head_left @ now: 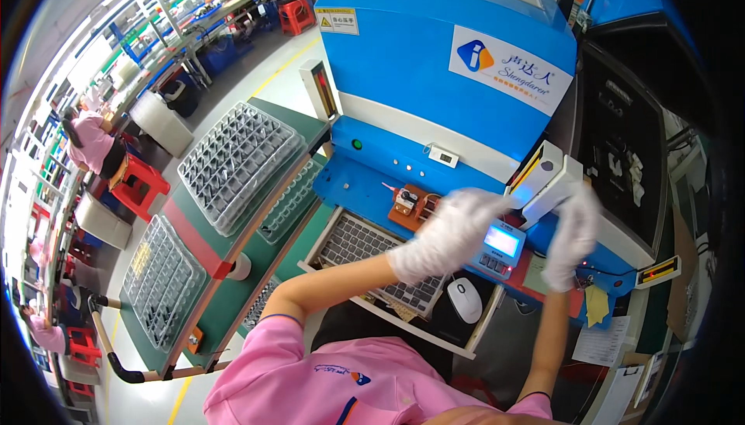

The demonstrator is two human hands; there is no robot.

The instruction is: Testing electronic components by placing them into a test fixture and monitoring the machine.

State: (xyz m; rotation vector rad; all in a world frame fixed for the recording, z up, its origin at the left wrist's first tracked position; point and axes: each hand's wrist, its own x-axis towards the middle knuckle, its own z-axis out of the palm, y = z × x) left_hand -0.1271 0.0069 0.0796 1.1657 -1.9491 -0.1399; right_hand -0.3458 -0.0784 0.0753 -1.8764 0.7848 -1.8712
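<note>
both gloved, both blurred by motion. left hand [446,235] raised over the blue machine's [442,53] front ledge, fingers loosely curled toward the white block [543,181] with a blue face; cannot tell whether closed on anything or merely touching its lower corner. right hand [573,235] up against the block's right end, fingers apart and draped along its edge; grip not clear either.

block sitting tilted at the right of the ledge, just above a small meter with a lit screen [500,248]. looks like rigid plastic, light, smooth-sided, likely slick under cotton gloves; best taken by the two long sides, away from the yellow-orange strip on its left edge. probably not fragile, though a knock against the machine housing seems worth avoiding.

close to the left hand: an orange-brown fixture [411,206] with small metal parts on the ledge, apart from the block. below, a keyboard [372,258] on a pull-out shelf and a white mouse [464,299], both under the left forearm. meter standing between the hands, crowding any downward path. on the green tabletop [225,301] to the left, clear trays of small parts [237,161], stacked, well apart from the hands. other workers in pink far left, on red stools.
</note>
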